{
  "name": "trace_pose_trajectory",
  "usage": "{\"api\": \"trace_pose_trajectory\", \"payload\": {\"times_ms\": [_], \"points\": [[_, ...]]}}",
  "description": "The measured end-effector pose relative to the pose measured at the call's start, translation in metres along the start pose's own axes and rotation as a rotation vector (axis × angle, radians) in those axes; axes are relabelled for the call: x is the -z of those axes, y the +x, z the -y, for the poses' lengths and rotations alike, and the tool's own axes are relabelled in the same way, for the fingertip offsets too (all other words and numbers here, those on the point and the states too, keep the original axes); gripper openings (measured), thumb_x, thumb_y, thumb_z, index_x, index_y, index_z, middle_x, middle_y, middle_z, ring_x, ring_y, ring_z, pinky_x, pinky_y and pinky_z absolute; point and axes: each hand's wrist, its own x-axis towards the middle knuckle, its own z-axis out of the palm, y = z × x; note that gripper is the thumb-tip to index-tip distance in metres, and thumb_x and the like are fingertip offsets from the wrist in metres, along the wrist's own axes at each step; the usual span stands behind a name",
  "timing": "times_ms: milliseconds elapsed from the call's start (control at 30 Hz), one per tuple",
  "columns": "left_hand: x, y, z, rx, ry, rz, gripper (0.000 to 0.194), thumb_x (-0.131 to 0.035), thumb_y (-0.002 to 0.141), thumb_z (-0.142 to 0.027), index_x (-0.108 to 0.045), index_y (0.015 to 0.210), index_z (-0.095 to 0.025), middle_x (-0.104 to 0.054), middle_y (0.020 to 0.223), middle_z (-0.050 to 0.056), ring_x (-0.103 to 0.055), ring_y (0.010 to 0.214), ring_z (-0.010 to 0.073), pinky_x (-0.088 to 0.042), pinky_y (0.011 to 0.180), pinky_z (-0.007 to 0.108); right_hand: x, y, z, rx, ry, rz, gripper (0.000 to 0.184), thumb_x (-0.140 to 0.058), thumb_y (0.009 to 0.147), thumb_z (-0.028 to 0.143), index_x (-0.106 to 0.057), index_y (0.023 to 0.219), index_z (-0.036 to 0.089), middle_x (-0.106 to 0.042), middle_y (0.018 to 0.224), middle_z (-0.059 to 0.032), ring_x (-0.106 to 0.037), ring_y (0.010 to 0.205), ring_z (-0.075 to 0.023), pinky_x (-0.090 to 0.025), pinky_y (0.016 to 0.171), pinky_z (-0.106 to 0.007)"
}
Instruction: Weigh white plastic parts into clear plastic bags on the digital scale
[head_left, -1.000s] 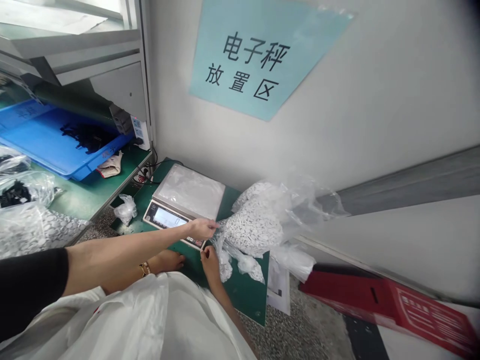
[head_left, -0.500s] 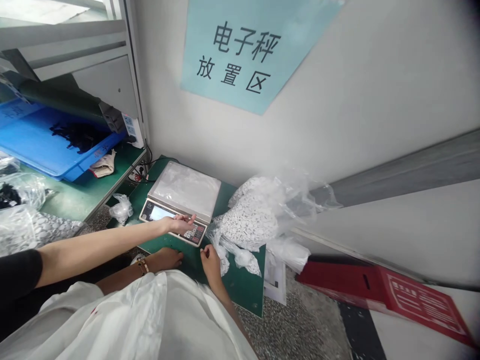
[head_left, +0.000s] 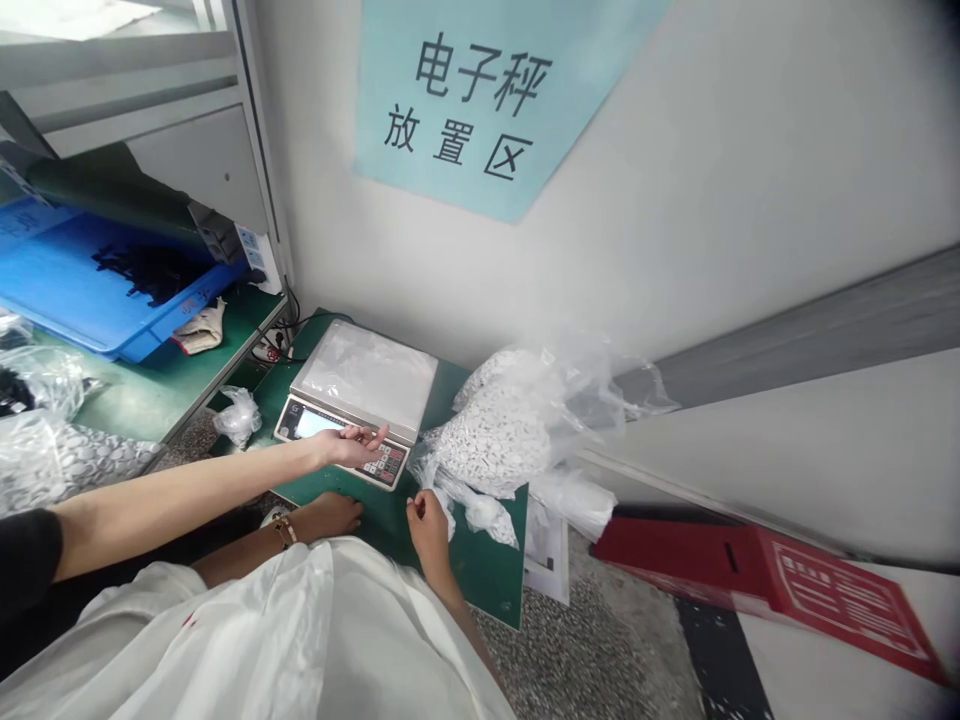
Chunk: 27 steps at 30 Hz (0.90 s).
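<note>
Two items share a green mat (head_left: 480, 570) beneath a blue wall sign (head_left: 487, 100): a digital scale (head_left: 367, 375) and, just right of it, a clear bag of white pieces (head_left: 491, 440). The left hand (head_left: 352, 445) hovers open, fingers spread, over the scale's keypad (head_left: 386, 465). The right hand (head_left: 429, 530), curled, sits at the bag's lower edge; whether it grips the plastic is unclear.

Scale (head_left: 356, 375) readout (head_left: 315, 424) washed out, digits can't be read; hand (head_left: 352, 447) covers part of scale front. Black pcs (head_left: 142, 272) in blue tray (head_left: 60, 290) and white pcs (head_left: 491, 445) in plastic bag (head_left: 525, 370) too small to ID. Bags (head_left: 37, 450) cut off at L edge. Paper (head_left: 546, 550) partly hidden under green mat (head_left: 487, 560).
</note>
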Motion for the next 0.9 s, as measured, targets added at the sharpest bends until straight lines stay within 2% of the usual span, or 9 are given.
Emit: {"api": "trace_pose_trajectory", "payload": {"times_ms": [133, 233, 333, 400, 500, 600, 700, 800, 900], "points": [[-0.007, -0.057, -0.005, -0.109, -0.063, 0.085, 0.042, -0.034, 0.088, -0.012, -0.023, 0.048, -0.021, -0.022, 0.040, -0.007, -0.030, 0.035, 0.0075, -0.052, 0.068, 0.033, 0.000, 0.001, 0.000, -0.004, -0.012, 0.004, 0.027, -0.044, 0.082, 0.046, -0.037, 0.068, 0.024, -0.043, 0.060, 0.0040, -0.041, 0.056, -0.0151, -0.034, 0.058, -0.027], [-0.005, -0.093, -0.023, -0.245, -0.135, 0.139, 0.039, -0.032, 0.085, -0.005, -0.028, 0.050, -0.019, -0.030, 0.041, -0.007, -0.039, 0.039, 0.0063, -0.054, 0.080, 0.031, 0.000, 0.002, 0.000, 0.001, -0.020, 0.003, 0.027, -0.043, 0.082, 0.046, -0.037, 0.068, 0.024, -0.043, 0.060, 0.0040, -0.041, 0.056, -0.0149, -0.034, 0.058, -0.026], [0.007, -0.105, -0.047, -0.435, -0.039, 0.007, 0.034, -0.031, 0.076, 0.003, -0.032, 0.051, -0.020, -0.034, 0.045, -0.007, -0.051, 0.049, 0.0064, -0.052, 0.089, 0.029, 0.000, 0.001, 0.000, 0.013, -0.032, -0.006, 0.029, -0.042, 0.083, 0.048, -0.036, 0.068, 0.024, -0.044, 0.061, 0.0038, -0.042, 0.056, -0.0147, -0.035, 0.058, -0.026], [0.020, -0.108, -0.063, -0.660, 0.314, -0.163, 0.032, -0.035, 0.070, 0.003, -0.033, 0.050, -0.023, -0.029, 0.047, -0.007, -0.054, 0.053, 0.0082, -0.053, 0.089, 0.028, 0.000, 0.000, 0.000, 0.028, -0.044, -0.012, 0.029, -0.042, 0.084, 0.048, -0.036, 0.067, 0.024, -0.044, 0.060, 0.0038, -0.042, 0.055, -0.0144, -0.035, 0.057, -0.026], [0.043, -0.121, -0.082, -1.052, 1.285, -0.300, 0.032, -0.040, 0.068, -0.004, -0.028, 0.048, -0.025, -0.021, 0.046, -0.007, -0.053, 0.052, 0.0127, -0.055, 0.085, 0.031, 0.002, -0.001, 0.004, 0.064, -0.070, -0.027, 0.028, -0.040, 0.085, 0.045, -0.036, 0.067, 0.024, -0.043, 0.060, 0.0041, -0.041, 0.054, -0.0140, -0.034, 0.055, -0.026], [0.062, -0.147, -0.093, -1.406, 2.368, -0.212, 0.034, -0.034, 0.075, -0.004, -0.032, 0.047, -0.023, -0.033, 0.044, -0.002, -0.054, 0.053, 0.0153, -0.056, 0.080, 0.029, 0.004, 0.013, 0.019, 0.120, -0.107, -0.060, 0.022, -0.039, 0.088, 0.038, -0.041, 0.071, 0.023, -0.046, 0.065, 0.0016, -0.045, 0.059, -0.0157, -0.037, 0.059, -0.027], [0.074, -0.173, -0.096, -1.708, 3.143, -0.146, 0.037, -0.031, 0.077, 0.002, -0.047, 0.051, -0.019, -0.049, 0.051, 0.004, -0.056, 0.057, 0.0149, -0.055, 0.082, 0.024, 0.003, 0.048, 0.046, 0.232, -0.155, -0.075, 0.016, -0.042, 0.089, 0.031, -0.054, 0.089, 0.020, -0.057, 0.092, -0.0085, -0.051, 0.088, -0.0219, -0.039, 0.079, -0.034], [0.083, -0.189, -0.095, -1.824, 3.449, -0.286, 0.034, -0.036, 0.078, 0.003, -0.055, 0.057, -0.015, -0.054, 0.057, 0.005, -0.058, 0.058, 0.0147, -0.056, 0.081, 0.025, 0.000, 0.089, 0.070, 0.431, -0.396, -0.053, 0.023, -0.049, 0.089, 0.023, -0.058, 0.109, 0.019, -0.057, 0.114, -0.0122, -0.046, 0.108, -0.0259, -0.034, 0.090, -0.038], [0.087, -0.200, -0.100, -1.816, 3.489, -0.397, 0.033, -0.037, 0.079, 0.003, -0.056, 0.058, -0.014, -0.053, 0.057, 0.005, -0.057, 0.057, 0.0143, -0.056, 0.076, 0.025, -0.001, 0.117, 0.083, 0.561, -0.597, -0.035, 0.016, -0.051, 0.088, 0.016, -0.063, 0.098, 0.019, -0.063, 0.102, -0.0091, -0.049, 0.099, -0.0238, -0.034, 0.085, -0.036]]}}
